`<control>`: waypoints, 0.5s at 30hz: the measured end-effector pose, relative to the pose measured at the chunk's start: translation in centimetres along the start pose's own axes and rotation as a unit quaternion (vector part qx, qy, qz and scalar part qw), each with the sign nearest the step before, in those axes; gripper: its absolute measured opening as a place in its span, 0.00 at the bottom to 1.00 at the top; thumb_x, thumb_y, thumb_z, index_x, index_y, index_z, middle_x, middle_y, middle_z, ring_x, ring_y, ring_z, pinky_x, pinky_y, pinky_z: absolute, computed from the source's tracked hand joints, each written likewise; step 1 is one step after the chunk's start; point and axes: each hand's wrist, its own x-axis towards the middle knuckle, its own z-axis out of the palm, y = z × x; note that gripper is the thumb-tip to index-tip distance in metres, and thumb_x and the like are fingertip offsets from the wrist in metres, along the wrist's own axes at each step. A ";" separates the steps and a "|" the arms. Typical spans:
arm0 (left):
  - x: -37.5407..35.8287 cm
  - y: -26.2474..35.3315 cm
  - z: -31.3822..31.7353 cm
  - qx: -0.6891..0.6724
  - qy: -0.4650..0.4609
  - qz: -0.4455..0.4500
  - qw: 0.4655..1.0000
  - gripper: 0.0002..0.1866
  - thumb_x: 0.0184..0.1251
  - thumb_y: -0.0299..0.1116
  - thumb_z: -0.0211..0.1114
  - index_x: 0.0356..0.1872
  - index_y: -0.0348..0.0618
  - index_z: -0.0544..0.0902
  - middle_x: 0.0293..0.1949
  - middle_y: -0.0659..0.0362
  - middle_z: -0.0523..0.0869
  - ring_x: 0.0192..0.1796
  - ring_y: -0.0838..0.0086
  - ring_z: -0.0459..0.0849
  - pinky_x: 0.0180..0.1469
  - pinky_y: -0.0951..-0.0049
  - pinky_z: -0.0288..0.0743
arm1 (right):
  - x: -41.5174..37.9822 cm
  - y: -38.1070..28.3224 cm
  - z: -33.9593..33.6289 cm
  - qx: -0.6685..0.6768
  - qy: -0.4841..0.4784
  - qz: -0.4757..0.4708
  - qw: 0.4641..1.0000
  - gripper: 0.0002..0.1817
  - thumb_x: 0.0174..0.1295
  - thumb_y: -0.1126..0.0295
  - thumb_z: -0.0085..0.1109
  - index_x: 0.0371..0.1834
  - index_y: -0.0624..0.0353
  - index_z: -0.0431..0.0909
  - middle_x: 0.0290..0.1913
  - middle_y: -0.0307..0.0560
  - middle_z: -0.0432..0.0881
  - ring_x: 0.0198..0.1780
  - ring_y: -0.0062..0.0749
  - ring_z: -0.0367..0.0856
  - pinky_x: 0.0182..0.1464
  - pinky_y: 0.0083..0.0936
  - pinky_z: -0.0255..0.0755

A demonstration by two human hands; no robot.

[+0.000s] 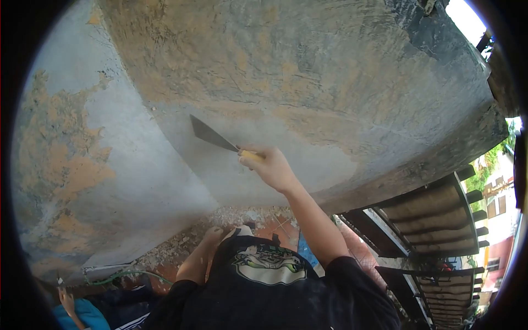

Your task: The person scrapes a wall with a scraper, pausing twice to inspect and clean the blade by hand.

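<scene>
My right hand is wrapped round the yellow handle of a putty knife. The knife's flat grey blade widens toward its tip, which points up and left against the wall. Around the blade the wall is smooth and pale grey, while rough, flaking tan patches show above it. Down by my body, near the foot of the wall, hangs my left hand; its fingers are mostly hidden from above.
Paint flakes litter the tiled floor along the wall's base. Another person in a teal top is at the lower left, one hand raised to the wall. A green hose lies near them. Slatted dark gates stand at the right.
</scene>
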 end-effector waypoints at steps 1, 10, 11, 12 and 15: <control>1.4 0.4 -0.7 0.004 0.003 0.007 1.000 0.16 0.63 0.38 0.59 0.47 0.39 0.81 0.37 0.53 0.84 0.38 0.66 0.84 0.43 0.69 0.77 | 1.0 0.4 0.6 0.010 -0.027 -0.006 1.000 0.20 0.59 0.63 0.64 0.51 0.62 0.81 0.26 0.46 0.81 0.28 0.21 0.74 0.36 0.23 0.70; 5.4 1.7 -7.3 0.072 0.054 -0.016 0.996 0.16 0.62 0.40 0.60 0.42 0.37 0.81 0.31 0.51 0.84 0.28 0.68 0.84 0.33 0.67 0.77 | -3.2 -1.0 -5.6 0.100 0.081 0.137 0.982 0.18 0.58 0.72 0.63 0.51 0.67 0.80 0.26 0.37 0.78 0.22 0.13 0.67 0.23 0.12 0.59; 5.5 2.0 -7.7 0.090 0.085 -0.029 0.992 0.16 0.62 0.39 0.60 0.42 0.37 0.81 0.31 0.51 0.85 0.26 0.68 0.84 0.32 0.66 0.77 | -4.4 -1.5 -6.9 0.123 0.119 0.120 0.978 0.17 0.57 0.74 0.62 0.50 0.68 0.79 0.25 0.37 0.76 0.21 0.12 0.65 0.22 0.11 0.56; 5.7 1.6 -7.6 0.082 0.087 -0.030 0.992 0.16 0.62 0.39 0.60 0.42 0.37 0.81 0.31 0.51 0.85 0.26 0.68 0.84 0.32 0.66 0.77 | -5.4 -2.1 -8.1 0.146 0.156 0.104 0.971 0.16 0.57 0.75 0.61 0.49 0.69 0.79 0.24 0.36 0.75 0.19 0.11 0.63 0.20 0.10 0.53; 6.6 -0.3 -7.0 0.046 0.128 -0.021 0.990 0.17 0.57 0.42 0.58 0.34 0.36 0.82 0.35 0.44 0.85 0.40 0.53 0.83 0.43 0.58 0.74 | -6.0 -3.6 -9.6 0.153 0.175 0.066 0.970 0.16 0.57 0.77 0.60 0.49 0.72 0.79 0.25 0.38 0.75 0.20 0.11 0.64 0.20 0.10 0.54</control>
